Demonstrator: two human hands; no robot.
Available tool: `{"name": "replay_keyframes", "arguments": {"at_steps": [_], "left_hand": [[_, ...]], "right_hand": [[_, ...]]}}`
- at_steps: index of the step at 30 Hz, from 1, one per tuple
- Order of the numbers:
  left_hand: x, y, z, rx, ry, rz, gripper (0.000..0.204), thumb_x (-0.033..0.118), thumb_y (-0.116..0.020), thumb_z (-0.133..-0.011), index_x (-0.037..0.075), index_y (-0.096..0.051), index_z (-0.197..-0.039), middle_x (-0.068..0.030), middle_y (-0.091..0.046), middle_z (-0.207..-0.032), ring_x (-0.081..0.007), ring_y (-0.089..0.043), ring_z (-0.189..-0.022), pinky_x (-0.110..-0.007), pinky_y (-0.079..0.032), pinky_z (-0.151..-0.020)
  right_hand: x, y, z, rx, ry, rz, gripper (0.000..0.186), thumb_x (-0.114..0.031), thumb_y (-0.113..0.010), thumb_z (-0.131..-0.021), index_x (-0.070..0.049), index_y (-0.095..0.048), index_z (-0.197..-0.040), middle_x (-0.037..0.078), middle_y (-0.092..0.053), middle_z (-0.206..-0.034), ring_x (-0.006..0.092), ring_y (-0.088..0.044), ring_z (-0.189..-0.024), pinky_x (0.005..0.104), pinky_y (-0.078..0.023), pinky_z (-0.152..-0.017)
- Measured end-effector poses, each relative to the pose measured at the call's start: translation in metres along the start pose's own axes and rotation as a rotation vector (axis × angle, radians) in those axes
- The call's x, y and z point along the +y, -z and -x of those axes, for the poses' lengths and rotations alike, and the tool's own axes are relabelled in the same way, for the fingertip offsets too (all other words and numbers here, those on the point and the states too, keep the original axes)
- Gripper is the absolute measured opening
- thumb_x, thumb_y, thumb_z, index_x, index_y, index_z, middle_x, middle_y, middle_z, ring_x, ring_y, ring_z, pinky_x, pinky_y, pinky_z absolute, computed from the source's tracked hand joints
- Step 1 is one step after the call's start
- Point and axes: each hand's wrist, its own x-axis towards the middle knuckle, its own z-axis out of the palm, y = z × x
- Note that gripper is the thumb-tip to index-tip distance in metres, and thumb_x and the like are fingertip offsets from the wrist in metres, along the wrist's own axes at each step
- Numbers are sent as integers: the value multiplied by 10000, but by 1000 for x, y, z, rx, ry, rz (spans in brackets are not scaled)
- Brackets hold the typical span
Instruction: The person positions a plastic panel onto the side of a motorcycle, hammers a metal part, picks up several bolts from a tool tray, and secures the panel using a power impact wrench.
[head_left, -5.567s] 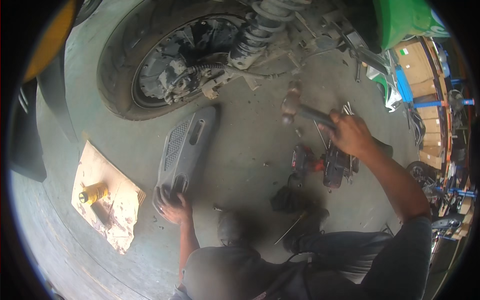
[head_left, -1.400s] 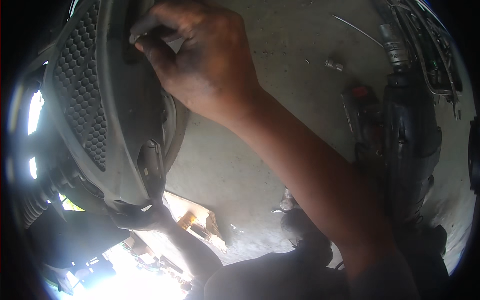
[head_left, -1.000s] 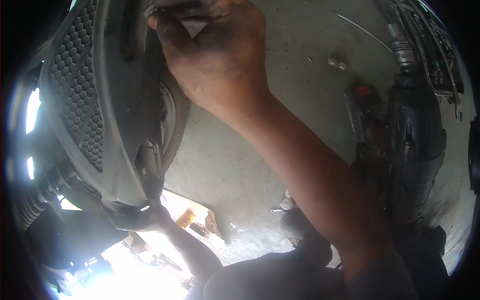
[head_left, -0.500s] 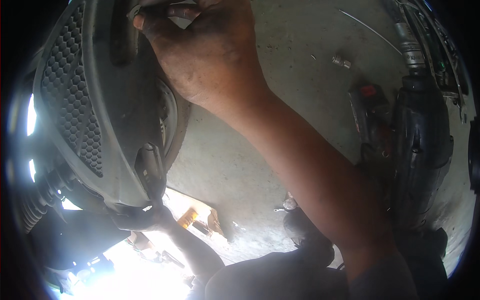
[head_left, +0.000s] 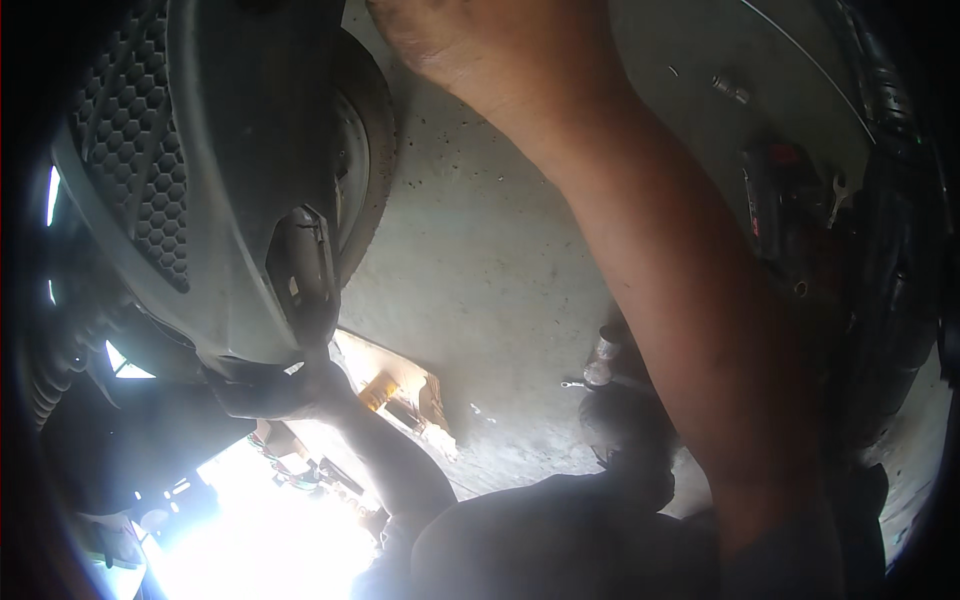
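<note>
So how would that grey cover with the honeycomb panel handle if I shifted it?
The grey cover is probably stiff: it shows no sag above the left hand. Its smooth side might slip, while the honeycomb panel likely gives more friction.

I can read no words or numbers around my right grip (head_left: pixel 490 55); below and right of it, the dark tool (head_left: pixel 785 205) bears a reddish patch (head_left: pixel 783 153), unreadable.

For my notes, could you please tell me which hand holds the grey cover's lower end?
The left hand, curled under the grey cover; the right hand, much higher, is partly cut off by the picture's top edge.
</note>
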Motion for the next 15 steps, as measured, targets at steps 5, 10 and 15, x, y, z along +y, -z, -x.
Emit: {"name": "replay_keyframes", "arguments": {"at_steps": [5,10,15], "left_hand": [[13,-3,-1,-6,46,36,1123,756,-673,-659,-102,-329,-1296,-224,-449,-1212,-348,-570,-1101,-439,-564,-815],[0,-1,5,28,-34,-87,1049,786,-639,-650,-52,-434,-1247,-233,-432,-1221,-396,-543,-1130,-470,-574,-817],[9,-1,0,8,46,-72,1072,800,-647,-618,-55,-445,-1231,-222,-443,-1223,-370,-554,-1121,-442,-587,-792]], "right_hand": [[47,-7,-11,77,306,2,62,35,-635,-813,11,-608,-864,135,-657,-799,215,-655,-732,323,-512,-679],[24,-1,4,59,415,178,142,14,-676,-777,-33,-609,-892,118,-657,-826,298,-624,-808,403,-440,-806],[25,-14,4,105,438,429,108,-59,-649,-821,-49,-609,-921,129,-615,-905,314,-568,-881,431,-399,-832]]}}
